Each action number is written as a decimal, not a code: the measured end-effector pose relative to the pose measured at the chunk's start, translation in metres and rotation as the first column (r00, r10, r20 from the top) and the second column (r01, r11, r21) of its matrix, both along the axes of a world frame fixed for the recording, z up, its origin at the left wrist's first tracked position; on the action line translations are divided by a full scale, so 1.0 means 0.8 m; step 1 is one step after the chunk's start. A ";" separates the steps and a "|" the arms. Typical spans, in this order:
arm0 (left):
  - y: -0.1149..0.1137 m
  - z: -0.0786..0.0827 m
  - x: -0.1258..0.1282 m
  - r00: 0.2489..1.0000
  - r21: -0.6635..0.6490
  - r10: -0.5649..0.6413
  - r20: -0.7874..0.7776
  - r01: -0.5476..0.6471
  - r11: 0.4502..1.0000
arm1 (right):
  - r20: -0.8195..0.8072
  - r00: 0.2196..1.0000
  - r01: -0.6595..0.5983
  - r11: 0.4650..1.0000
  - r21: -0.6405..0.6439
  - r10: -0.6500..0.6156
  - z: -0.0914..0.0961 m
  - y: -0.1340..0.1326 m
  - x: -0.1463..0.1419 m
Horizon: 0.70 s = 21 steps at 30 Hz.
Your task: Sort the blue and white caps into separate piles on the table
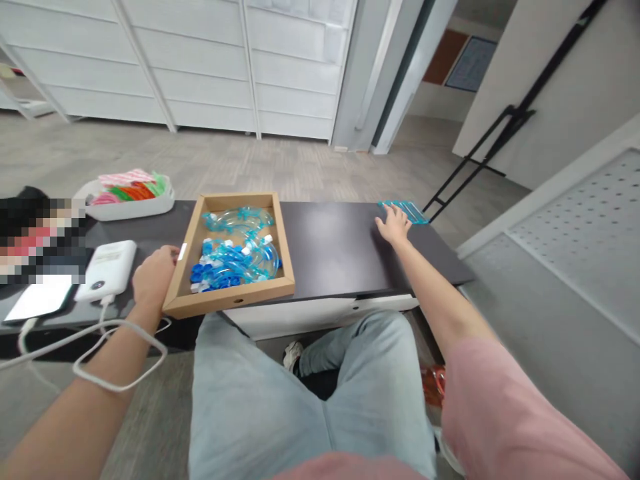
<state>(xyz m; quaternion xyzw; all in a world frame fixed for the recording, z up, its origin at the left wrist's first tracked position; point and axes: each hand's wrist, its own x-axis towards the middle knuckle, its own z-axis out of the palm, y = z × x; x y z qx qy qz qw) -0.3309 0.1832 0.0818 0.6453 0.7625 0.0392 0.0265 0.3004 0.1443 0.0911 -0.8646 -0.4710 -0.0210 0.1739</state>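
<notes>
The left hand curls against the left wall of an open cardboard tray on the dark desk — whether its grip is clasping the wall I cannot tell — and blue and teal plastic tubing lies inside. At the desk's far right end, the right hand reaches over a row of teal rods, its grip loose with the fingers spread, the fingertips at the rods.
</notes>
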 end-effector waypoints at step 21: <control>-0.003 0.010 0.005 0.996 -0.048 0.077 0.040 -0.075 0.996 | -0.027 0.952 -0.304 0.952 -0.021 0.303 -0.032 -0.060 -0.066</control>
